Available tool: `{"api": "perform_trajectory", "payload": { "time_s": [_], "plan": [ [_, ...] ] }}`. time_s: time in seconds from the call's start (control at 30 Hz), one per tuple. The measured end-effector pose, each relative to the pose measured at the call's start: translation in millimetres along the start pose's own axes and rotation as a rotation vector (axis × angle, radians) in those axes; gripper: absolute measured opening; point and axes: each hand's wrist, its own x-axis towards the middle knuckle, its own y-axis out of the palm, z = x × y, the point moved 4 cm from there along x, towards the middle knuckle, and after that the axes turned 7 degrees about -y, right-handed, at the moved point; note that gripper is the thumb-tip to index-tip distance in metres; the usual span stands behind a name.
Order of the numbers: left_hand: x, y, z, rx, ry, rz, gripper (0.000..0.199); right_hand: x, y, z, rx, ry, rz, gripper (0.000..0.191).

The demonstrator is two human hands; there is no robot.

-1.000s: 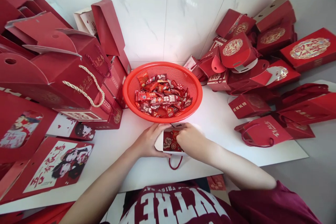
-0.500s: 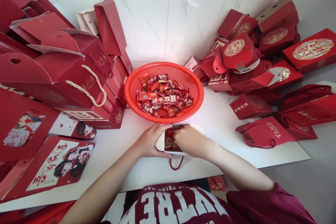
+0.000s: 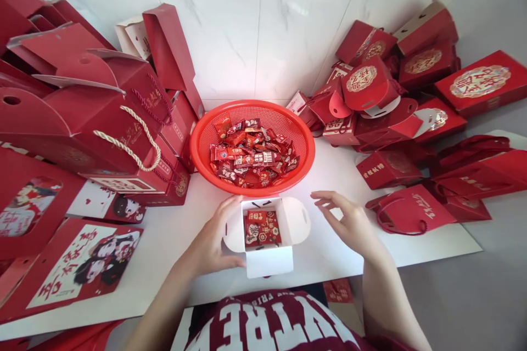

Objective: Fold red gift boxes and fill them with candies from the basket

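An open box with white inner flaps spread out stands on the white table, just in front of the red basket. Red candy packets lie inside it. My left hand holds the box by its left side, fingers behind and thumb at the front corner. To the right of the box, my right hand hovers with its fingers apart and nothing in them. The red perforated basket holds several wrapped candies.
Red gift boxes and bags crowd the left side, some with rope handles. More red boxes are piled on the right. A white marbled wall rises behind the basket. The white table's front edge is near my body.
My right hand has come out of the box and moved right, its fingers now spread. The box's flaps are opened outward, showing the packets inside. My left hand still holds the box.
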Motion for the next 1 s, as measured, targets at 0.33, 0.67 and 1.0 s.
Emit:
{"api": "perform_trajectory", "payload": {
  "time_s": [0.33, 0.67, 1.0],
  "plan": [
    [-13.9, 41.2, 23.9, -0.877, -0.465, -0.362, 0.048, -30.7, 67.4, 7.8, 0.428, -0.063, 0.241, 0.099],
    [-27.0, 55.7, 4.8, -1.005, -0.355, -0.321, 0.052, -35.0, 89.1, 22.8, 0.827, 0.073, 0.089, 0.061],
    [-44.4, 59.1, 13.0, -0.783, -0.452, -0.464, 0.056, -40.5, 66.3, 12.4, 0.895, -0.021, 0.389, 0.085]
  ]
}}
